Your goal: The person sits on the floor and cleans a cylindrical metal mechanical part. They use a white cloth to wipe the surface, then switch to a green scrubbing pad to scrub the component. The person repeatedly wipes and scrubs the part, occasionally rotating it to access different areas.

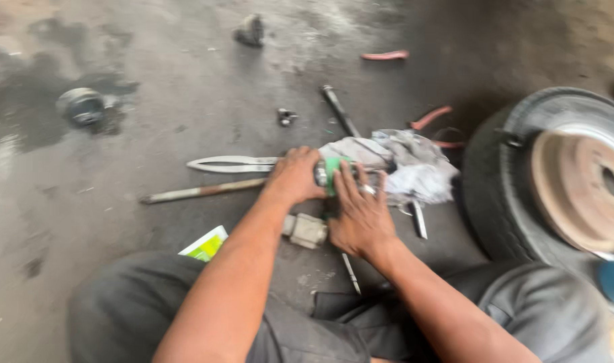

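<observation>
Both hands meet over a grimy concrete floor in the head view. My left hand point(295, 176) is closed around the left end of a short metal part with a green band point(330, 173). My right hand point(362, 214), a ring on one finger, lies over the same part from the right, fingers spread across it. Just below the hands sits a pale metal block point(305, 230). A crumpled grey rag point(408, 165) lies right behind the part. The frame is blurred, so the part's exact shape is unclear.
A wheel with a rusty drum point(565, 181) stands at the right. Long pliers point(230, 163), a rusty rod point(199, 192), a dark bar point(339, 111) and red-handled tools point(431, 117) lie around. A round metal piece point(82, 105) sits at far left, a green-yellow packet point(205, 245) by my knee.
</observation>
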